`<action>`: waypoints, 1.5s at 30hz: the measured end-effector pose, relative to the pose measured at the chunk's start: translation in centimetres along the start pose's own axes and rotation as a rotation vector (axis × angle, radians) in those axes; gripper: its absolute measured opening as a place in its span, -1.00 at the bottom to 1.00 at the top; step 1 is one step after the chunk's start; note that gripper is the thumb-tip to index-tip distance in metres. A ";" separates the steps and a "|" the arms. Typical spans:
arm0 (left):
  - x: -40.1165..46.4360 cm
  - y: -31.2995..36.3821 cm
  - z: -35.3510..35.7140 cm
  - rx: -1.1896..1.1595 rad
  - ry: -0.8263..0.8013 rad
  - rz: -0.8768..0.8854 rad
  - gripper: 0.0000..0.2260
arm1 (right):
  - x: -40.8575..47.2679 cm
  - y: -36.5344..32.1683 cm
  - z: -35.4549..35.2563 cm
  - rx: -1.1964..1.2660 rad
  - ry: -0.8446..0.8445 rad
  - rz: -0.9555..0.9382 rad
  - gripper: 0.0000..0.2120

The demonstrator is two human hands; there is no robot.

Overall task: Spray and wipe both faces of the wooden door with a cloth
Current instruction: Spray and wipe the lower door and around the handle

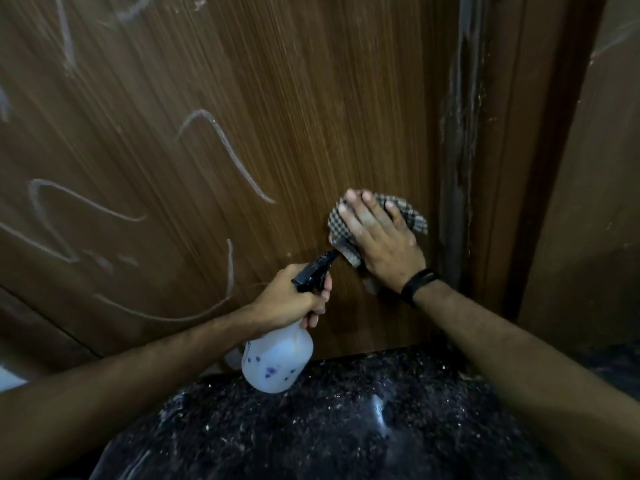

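Across the left of the wooden door [277,116], pale chalky scrawls loop over the grain, so by my reckoning that stretch has yet to be wiped, and the other face (out of sight from here) can't be judged at all. Lower and nearer the middle, the left hand [294,301] curls round the neck of a translucent spray bottle [277,358], a finger by the black trigger and the nozzle aimed at the panel. Just right of the nozzle, the right hand [381,237] lies flat with fingers spread, pressing a checked cloth [341,244] against the wood; the cloth peeks out round the fingers. Further right stands the scuffed door frame [460,168]. Below, a speckled dark worktop [346,427] fills the foreground
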State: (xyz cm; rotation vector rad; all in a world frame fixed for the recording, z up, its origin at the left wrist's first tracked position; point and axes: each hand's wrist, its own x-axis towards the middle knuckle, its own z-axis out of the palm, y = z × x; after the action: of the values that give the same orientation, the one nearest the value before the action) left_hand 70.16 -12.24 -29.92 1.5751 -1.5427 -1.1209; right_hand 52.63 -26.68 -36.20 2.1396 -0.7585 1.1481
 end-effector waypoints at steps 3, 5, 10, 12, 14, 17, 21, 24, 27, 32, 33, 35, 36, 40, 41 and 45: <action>-0.2 -0.5 0.2 0.012 -0.010 -0.016 -0.80 | -2.5 -0.7 0.2 0.002 -0.083 0.008 -0.24; -0.2 -0.5 0.3 0.023 -0.027 -0.031 -0.78 | -1.3 -0.1 -0.4 0.037 -0.085 0.043 -0.21; 0.2 -1.1 -0.6 0.046 -0.054 -0.031 -0.83 | 2.8 0.6 -1.4 0.092 0.069 0.142 -0.34; 0.1 -1.7 -0.8 0.049 -0.067 -0.054 -0.83 | 1.6 0.3 -0.6 0.026 0.069 0.099 -0.35; -0.2 -2.2 -0.9 0.052 -0.100 -0.068 -0.79 | -1.2 -0.1 0.6 0.008 -0.035 -0.010 -0.31; -0.3 -2.7 -1.2 0.055 -0.122 -0.078 -0.79 | -5.4 -1.3 1.6 -0.048 -0.169 -0.189 -0.30; 0.4 -3.0 -1.3 0.067 -0.119 -0.091 -0.79 | -5.5 -1.4 0.9 -0.058 -0.189 -0.213 -0.40; 0.9 -2.9 -0.6 0.057 -0.138 -0.088 -0.80 | -2.4 -0.6 0.0 -0.010 -0.102 -0.066 -0.41; 1.1 -2.9 0.0 0.037 -0.156 -0.088 -0.81 | -0.8 -0.1 0.5 -0.033 0.014 0.018 -0.37; 0.6 -3.0 0.6 0.040 -0.188 -0.103 -0.80 | -7.7 -0.4 2.6 -0.044 -0.110 -0.109 -0.35; 0.4 -2.8 0.6 0.051 -0.191 -0.103 -0.80 | -9.1 -0.6 2.7 -0.038 -0.173 -0.131 -0.31; 0.3 -2.5 0.7 0.063 -0.194 -0.104 -0.79 | -10.8 -0.9 2.5 -0.042 -0.270 -0.164 -0.28; 0.2 -2.3 0.8 0.061 -0.192 -0.100 -0.79 | -11.0 -0.8 2.2 -0.046 -0.296 -0.174 -0.30; 0.4 -1.8 1.1 0.041 -0.180 -0.067 -0.79 | -7.4 -0.7 0.9 -0.018 -0.215 -0.098 -0.35; 0.5 -1.5 1.3 0.039 -0.173 -0.058 -0.78 | -6.2 -0.7 0.6 0.014 -0.155 -0.048 -0.39; 0.7 -1.1 1.9 0.009 -0.152 -0.049 -0.75 | -4.9 -0.4 1.2 -0.007 0.064 -0.052 -0.55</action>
State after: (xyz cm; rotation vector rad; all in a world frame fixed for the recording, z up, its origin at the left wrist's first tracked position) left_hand 68.89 -12.62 -31.77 1.5724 -1.6162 -1.2883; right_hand 51.26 -26.33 -41.06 2.0941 -0.6736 1.1791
